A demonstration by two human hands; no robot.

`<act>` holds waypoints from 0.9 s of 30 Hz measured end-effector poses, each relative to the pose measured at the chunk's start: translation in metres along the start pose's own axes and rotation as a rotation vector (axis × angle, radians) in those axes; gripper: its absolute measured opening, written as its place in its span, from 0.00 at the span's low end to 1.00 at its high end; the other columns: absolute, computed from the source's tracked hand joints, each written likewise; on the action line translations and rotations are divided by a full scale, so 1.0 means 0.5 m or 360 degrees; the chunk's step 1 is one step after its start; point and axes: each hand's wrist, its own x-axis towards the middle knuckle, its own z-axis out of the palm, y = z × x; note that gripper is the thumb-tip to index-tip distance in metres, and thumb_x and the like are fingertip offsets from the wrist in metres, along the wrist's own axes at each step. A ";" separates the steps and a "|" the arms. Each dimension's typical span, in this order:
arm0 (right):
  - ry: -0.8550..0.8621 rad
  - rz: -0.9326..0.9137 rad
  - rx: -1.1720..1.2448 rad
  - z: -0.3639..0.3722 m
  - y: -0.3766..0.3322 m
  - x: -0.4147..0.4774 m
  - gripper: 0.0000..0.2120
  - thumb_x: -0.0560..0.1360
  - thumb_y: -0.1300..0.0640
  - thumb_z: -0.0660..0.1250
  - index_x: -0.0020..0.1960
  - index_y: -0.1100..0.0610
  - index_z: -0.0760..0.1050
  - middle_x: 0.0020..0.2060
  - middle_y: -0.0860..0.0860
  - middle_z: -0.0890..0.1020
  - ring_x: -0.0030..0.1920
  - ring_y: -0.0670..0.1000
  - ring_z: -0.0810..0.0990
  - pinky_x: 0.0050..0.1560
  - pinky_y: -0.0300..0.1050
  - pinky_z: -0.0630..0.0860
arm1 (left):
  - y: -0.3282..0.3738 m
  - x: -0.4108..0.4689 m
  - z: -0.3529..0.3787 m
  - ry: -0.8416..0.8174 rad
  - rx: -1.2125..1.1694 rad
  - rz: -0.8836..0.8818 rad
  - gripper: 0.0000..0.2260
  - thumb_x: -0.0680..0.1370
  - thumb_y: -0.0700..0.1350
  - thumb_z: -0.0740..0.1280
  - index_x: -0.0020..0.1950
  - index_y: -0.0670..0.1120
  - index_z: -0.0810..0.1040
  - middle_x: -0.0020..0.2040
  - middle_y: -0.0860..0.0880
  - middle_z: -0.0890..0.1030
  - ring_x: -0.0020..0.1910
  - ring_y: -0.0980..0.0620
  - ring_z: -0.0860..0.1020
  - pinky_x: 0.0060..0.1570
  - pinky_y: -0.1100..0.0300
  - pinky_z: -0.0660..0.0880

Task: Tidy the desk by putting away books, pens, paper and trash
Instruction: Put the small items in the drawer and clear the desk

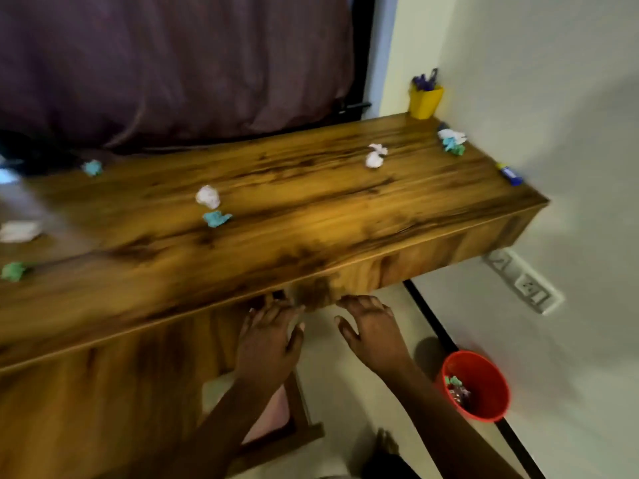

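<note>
Crumpled paper balls lie scattered over the brown wood-grain surface [311, 209]. A green crumpled ball [14, 271] and a flat white wad [19, 231] sit at the far left, with a small teal ball [92, 167] behind them. A round white ball [208, 197] lies just beside a teal scrap [216, 218] near the middle. A twisted white wad [376, 156] is further right, and a white-and-teal cluster [451, 141] lies by the wall.

Below the front edge, the left hand [269, 340] and right hand [371, 330] hover with fingers spread, holding nothing. A good next move, I judge, is to raise both hands over the edge and take the middle pair first, one piece per hand. They can then be dropped into the red plastic bucket [494, 392] on the floor at the right, which already holds scraps.

Blur smears the far left. I cannot tell whether the left fingertips touch the front panel. The blue stick-like thing [511, 173] at the right end is too blurred to name.
</note>
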 end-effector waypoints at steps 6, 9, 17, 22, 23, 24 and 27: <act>0.0329 0.0327 0.0163 -0.115 0.255 0.112 0.21 0.73 0.46 0.55 0.59 0.53 0.76 0.54 0.53 0.81 0.55 0.56 0.77 0.53 0.51 0.75 | 0.185 0.308 0.105 -0.0055 0.0046 0.0291 0.20 0.77 0.57 0.51 0.64 0.55 0.74 0.66 0.53 0.75 0.65 0.50 0.71 0.65 0.53 0.66; 0.0283 0.0422 0.0140 -0.165 0.402 0.179 0.24 0.72 0.44 0.53 0.59 0.54 0.75 0.54 0.54 0.80 0.55 0.57 0.77 0.53 0.51 0.75 | 0.297 0.446 0.190 -0.0168 -0.0055 0.0226 0.16 0.80 0.54 0.57 0.67 0.55 0.71 0.68 0.53 0.71 0.68 0.51 0.67 0.67 0.55 0.63; 0.0205 0.0693 -0.0161 -0.275 0.749 0.397 0.31 0.77 0.49 0.60 0.76 0.57 0.54 0.73 0.60 0.61 0.70 0.62 0.63 0.67 0.55 0.66 | 0.517 0.754 0.375 -0.0368 0.0150 0.0359 0.20 0.80 0.54 0.55 0.72 0.55 0.63 0.75 0.52 0.61 0.73 0.48 0.58 0.71 0.48 0.52; 0.0246 0.0702 -0.0176 -0.290 0.866 0.482 0.27 0.80 0.47 0.55 0.75 0.56 0.55 0.74 0.59 0.58 0.73 0.60 0.59 0.72 0.56 0.60 | 0.533 0.839 0.416 -0.0397 0.0235 0.0280 0.25 0.79 0.61 0.51 0.75 0.57 0.56 0.78 0.52 0.55 0.77 0.49 0.51 0.73 0.43 0.47; 0.0268 0.0689 -0.0180 -0.287 0.874 0.493 0.26 0.80 0.48 0.55 0.75 0.57 0.57 0.73 0.60 0.60 0.72 0.60 0.59 0.72 0.55 0.60 | 0.532 0.842 0.420 -0.0385 0.0241 0.0274 0.25 0.79 0.61 0.51 0.75 0.57 0.56 0.78 0.53 0.55 0.77 0.49 0.51 0.73 0.43 0.47; 0.0296 0.0677 -0.0180 -0.285 0.880 0.501 0.25 0.80 0.49 0.56 0.74 0.58 0.58 0.72 0.60 0.62 0.72 0.60 0.60 0.71 0.55 0.61 | 0.531 0.844 0.422 -0.0375 0.0237 0.0270 0.25 0.79 0.62 0.51 0.75 0.57 0.56 0.78 0.53 0.55 0.77 0.49 0.51 0.73 0.43 0.48; 0.0433 0.0718 -0.0097 -0.280 0.885 0.507 0.24 0.80 0.53 0.58 0.73 0.59 0.61 0.70 0.60 0.65 0.70 0.59 0.62 0.69 0.53 0.64 | 0.525 0.844 0.425 -0.0337 0.0204 0.0278 0.29 0.76 0.65 0.46 0.75 0.57 0.56 0.78 0.53 0.55 0.77 0.50 0.51 0.73 0.44 0.47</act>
